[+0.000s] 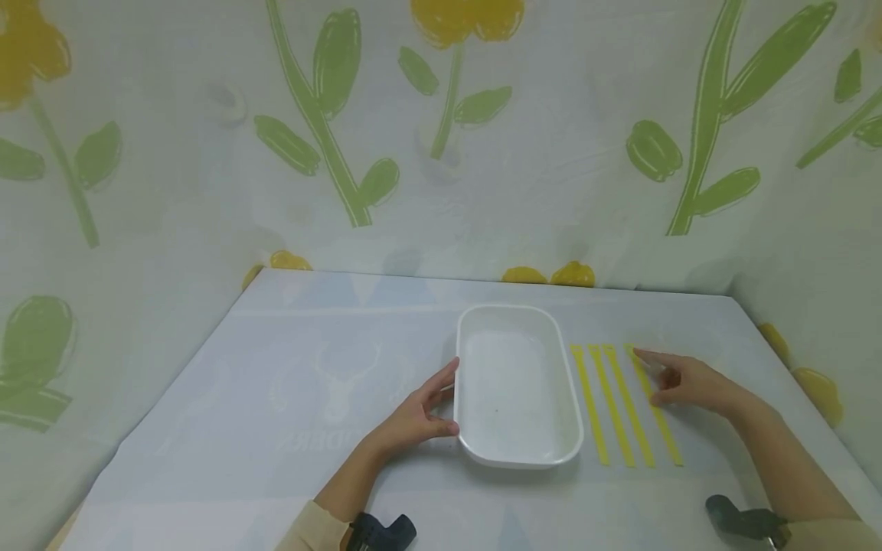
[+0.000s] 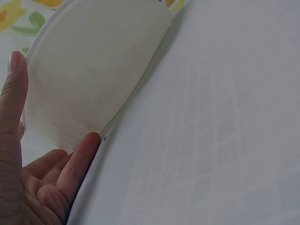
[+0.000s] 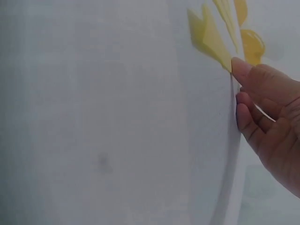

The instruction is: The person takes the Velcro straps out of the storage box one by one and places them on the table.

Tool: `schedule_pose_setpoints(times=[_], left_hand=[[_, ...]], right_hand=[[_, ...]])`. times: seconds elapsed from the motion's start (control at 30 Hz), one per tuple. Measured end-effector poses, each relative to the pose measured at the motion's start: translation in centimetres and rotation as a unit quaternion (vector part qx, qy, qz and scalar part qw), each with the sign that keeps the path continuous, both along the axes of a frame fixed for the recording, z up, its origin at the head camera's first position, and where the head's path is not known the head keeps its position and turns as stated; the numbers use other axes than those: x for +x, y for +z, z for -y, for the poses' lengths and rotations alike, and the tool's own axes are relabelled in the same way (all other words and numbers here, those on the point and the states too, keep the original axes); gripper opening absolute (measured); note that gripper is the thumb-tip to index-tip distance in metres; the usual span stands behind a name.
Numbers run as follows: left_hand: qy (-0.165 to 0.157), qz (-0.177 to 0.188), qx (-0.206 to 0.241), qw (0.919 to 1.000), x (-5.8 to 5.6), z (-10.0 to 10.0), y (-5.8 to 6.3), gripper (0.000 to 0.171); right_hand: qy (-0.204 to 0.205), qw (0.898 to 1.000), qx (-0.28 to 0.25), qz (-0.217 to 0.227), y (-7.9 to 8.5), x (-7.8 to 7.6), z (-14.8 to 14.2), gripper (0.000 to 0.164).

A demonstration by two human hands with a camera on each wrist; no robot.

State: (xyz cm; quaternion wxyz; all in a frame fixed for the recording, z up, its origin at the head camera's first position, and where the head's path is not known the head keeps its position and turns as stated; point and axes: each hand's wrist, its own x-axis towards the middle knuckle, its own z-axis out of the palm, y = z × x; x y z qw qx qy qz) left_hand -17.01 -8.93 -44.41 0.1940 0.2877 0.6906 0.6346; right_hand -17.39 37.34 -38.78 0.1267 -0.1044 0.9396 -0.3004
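Note:
A white rectangular plastic basin with rounded corners lies on the table. My left hand touches its left wall, thumb at the near end and fingers farther along. Seen in the left wrist view, the left hand rests against the basin's outer side. Several flat yellow strips lie side by side to the basin's right, each a little wider at the far end. Over the rightmost strip is my right hand, index fingertip at the far end and thumb at the middle. The right wrist view shows the right hand beside a yellow strip.
The white table carries faint printed patterns. Behind it and at both sides hangs a pale curtain with green leaves and yellow flowers. Black wrist camera mounts sit on both forearms.

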Motion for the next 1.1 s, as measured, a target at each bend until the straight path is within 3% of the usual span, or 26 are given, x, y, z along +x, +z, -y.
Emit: schedule_pose_setpoints(times=[0.23,0.73,1.0,1.1], left_hand=[[-0.002,-0.006,-0.001,1.0,0.1,-0.1,0.1,0.101],[-0.002,0.012,0.019,0.9997,0.3,-0.2,0.2,0.104],[-0.004,-0.005,0.031,0.9995,0.1,-0.3,0.6,0.11],[0.022,-0.027,0.036,0.9987,0.2,-0.3,1.2,0.104]], right_hand=[[0.0,1.0,-0.001,-0.015,-0.1,0.2,-0.1,0.063],[-0.01,1.0,0.006,-0.015,-0.2,0.2,0.2,0.069],[-0.026,0.999,0.006,-0.035,0.7,0.7,1.3,0.066],[-0.015,0.998,0.004,-0.053,1.3,1.1,2.1,0.063]])
